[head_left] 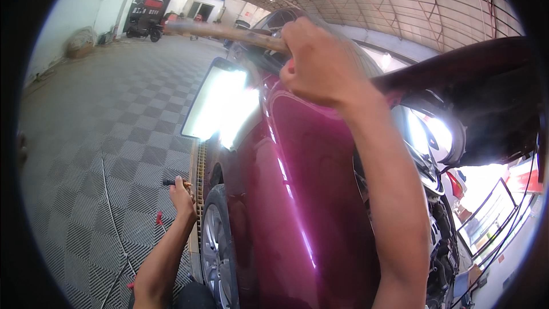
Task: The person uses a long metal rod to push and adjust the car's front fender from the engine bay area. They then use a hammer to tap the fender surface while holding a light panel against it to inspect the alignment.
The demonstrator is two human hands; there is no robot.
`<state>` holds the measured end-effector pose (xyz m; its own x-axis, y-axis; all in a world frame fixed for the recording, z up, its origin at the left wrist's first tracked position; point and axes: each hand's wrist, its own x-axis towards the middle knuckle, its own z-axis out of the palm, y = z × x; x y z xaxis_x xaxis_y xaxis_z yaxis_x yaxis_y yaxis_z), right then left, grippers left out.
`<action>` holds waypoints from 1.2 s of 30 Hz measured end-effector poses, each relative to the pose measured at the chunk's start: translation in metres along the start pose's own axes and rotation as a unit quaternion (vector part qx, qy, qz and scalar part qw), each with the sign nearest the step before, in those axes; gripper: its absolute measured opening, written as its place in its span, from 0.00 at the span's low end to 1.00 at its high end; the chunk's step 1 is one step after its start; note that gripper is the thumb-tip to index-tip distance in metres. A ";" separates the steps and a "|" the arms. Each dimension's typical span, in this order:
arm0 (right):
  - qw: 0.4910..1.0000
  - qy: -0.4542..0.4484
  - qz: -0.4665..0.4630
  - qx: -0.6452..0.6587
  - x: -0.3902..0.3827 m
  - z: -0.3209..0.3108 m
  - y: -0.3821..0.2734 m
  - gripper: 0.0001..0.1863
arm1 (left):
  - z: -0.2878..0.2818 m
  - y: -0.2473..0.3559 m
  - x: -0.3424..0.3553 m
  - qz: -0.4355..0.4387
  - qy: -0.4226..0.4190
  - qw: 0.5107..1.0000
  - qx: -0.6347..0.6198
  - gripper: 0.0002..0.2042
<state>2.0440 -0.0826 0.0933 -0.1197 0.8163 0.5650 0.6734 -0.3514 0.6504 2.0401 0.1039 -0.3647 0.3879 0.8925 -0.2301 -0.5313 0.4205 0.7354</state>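
Brown stick (246, 36), right hand (315, 62) closed around it

The floor (128, 120) is laid with ridged tiles (74, 223) in lighter and darker grey, like a chequerboard. A thin rod (107, 195) lies along it near a red grip (159, 217) (what it belongs to is hard to make out), and a dark scooter (146, 30) stands towards the far end.
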 end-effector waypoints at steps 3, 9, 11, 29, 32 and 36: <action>0.996 0.061 -0.062 -0.022 0.018 -0.040 -0.016 0.14 | -0.011 0.007 0.007 0.042 -0.013 0.999 0.021 0.16; 0.987 0.053 0.052 0.143 0.022 -0.051 -0.053 0.13 | 0.077 0.046 -0.017 0.188 -0.111 0.974 0.054 0.14; 0.992 0.006 0.032 0.121 0.017 -0.028 -0.057 0.11 | 0.099 0.044 -0.012 0.215 -0.117 0.968 0.053 0.16; 0.999 -0.011 -0.017 0.034 -0.026 0.095 -0.011 0.08 | 0.202 0.027 0.084 0.337 -0.104 0.908 0.227 0.14; 0.999 -0.019 0.013 0.037 -0.031 0.103 -0.011 0.08 | 0.214 0.047 0.059 0.325 -0.145 0.868 0.347 0.17; 0.999 0.013 0.018 0.037 -0.027 0.107 -0.011 0.08 | 0.202 0.089 -0.008 0.323 -0.210 0.849 0.362 0.17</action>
<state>2.1180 -0.0517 0.0165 -0.1122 0.7912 0.6011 0.7296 -0.3450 0.5904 2.1420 0.1015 -0.1687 0.5069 0.6984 0.5053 -0.1910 -0.4806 0.8559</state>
